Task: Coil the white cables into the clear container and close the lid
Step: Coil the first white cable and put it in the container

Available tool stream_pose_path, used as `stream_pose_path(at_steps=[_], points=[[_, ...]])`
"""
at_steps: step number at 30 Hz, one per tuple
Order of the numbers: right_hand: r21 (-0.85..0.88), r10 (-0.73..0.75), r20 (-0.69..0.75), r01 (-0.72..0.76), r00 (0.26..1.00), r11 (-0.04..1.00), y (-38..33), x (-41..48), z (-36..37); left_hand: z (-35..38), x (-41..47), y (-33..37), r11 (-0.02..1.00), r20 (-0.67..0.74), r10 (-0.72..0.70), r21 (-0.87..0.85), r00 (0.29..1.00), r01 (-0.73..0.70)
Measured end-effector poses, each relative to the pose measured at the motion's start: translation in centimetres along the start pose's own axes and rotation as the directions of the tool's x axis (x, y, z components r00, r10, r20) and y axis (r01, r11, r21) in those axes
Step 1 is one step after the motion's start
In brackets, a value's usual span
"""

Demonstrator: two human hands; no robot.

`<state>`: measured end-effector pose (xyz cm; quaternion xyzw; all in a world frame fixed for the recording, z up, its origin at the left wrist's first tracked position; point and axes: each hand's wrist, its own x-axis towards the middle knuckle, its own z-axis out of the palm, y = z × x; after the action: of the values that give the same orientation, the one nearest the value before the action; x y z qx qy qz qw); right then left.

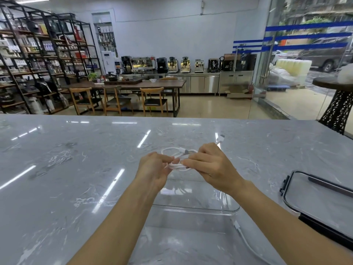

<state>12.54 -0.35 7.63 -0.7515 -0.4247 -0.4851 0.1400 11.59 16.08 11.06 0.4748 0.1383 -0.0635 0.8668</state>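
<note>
A white cable (pixel 176 166), wound into a small coil, hangs between my two hands above the far rim of the clear container (pixel 196 209). My left hand (pixel 152 169) pinches the coil's left side. My right hand (pixel 212 168) pinches its right side, and a plug end (pixel 220 139) sticks out past that hand. The container stands open on the marble counter below my forearms. A second white cable (pixel 245 239) runs along the container's right side. The clear lid (pixel 321 199) with a black frame lies flat at the right.
The grey marble counter (pixel 66 169) stretches wide to the left and ahead. Beyond its far edge are a wooden table with chairs (pixel 122 96), shelving (pixel 38 64) at the left and a glass wall (pixel 305 64) at the right.
</note>
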Motion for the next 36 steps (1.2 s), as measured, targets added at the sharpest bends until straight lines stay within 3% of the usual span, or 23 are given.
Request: stream_pose_path(at_steps=[3,5,8,11,15,18,22,24,26,28,30,34,36], points=[[-0.024,-0.066,-0.007,0.066,0.998,0.998,0.2,-0.7,-0.2,-0.6,0.2,0.7,0.978,0.083,-0.176,-0.099,0.981,0.184],[-0.024,-0.073,0.006,0.073,0.997,0.997,0.7,-1.2,-0.4,-1.1,0.0,1.0,0.953,0.131,-0.286,-0.063,0.949,0.295],[-0.054,-0.030,0.045,0.032,0.999,0.998,1.1,-1.9,-0.4,-1.7,0.6,0.8,0.939,0.101,-0.332,0.130,0.938,0.319],[-0.031,0.019,0.091,-0.017,0.996,0.999,1.3,-2.4,-0.3,-1.7,1.3,0.3,0.946,0.037,-0.241,0.230,0.970,0.226],[-0.023,0.052,0.144,-0.049,0.988,0.999,1.5,-3.2,-0.2,-1.8,1.8,-0.5,0.958,0.131,-0.286,0.072,0.949,0.278],[0.007,0.146,0.212,-0.151,0.966,0.989,2.0,-3.7,-0.4,-1.7,1.6,-0.7,0.954,0.243,-0.300,0.104,0.923,0.282],[-0.009,0.280,0.248,-0.286,0.928,0.958,1.5,-3.8,-0.7,-1.1,1.6,-1.0,0.977,0.253,-0.194,0.135,0.948,0.164],[-0.008,0.441,0.155,-0.445,0.884,0.895,0.7,-3.0,-1.0,-0.9,1.8,-1.2,0.983,0.211,-0.126,0.161,0.969,0.092],[0.002,0.641,0.092,-0.644,0.762,0.765,0.2,-2.0,-1.2,-0.7,1.8,-1.3,0.980,0.204,-0.087,0.195,0.975,0.046],[0.006,0.769,0.242,-0.794,0.591,0.608,0.1,-0.9,-1.3,-0.5,1.8,-1.7,0.960,0.228,-0.058,0.280,0.972,-0.008],[-0.039,0.782,0.363,-0.831,0.506,0.555,0.1,-0.3,-1.1,-0.1,1.5,-2.1,0.920,0.281,-0.009,0.377,0.960,-0.102],[-0.058,0.832,0.333,-0.871,0.444,0.488,0.6,0.3,-0.7,0.7,0.6,-2.4,0.851,0.431,0.066,0.447,0.900,-0.276],[-0.017,0.819,0.343,-0.869,0.459,0.494,0.7,0.4,-0.4,0.8,0.8,-2.6,0.683,0.436,0.200,0.580,0.878,-0.444]])
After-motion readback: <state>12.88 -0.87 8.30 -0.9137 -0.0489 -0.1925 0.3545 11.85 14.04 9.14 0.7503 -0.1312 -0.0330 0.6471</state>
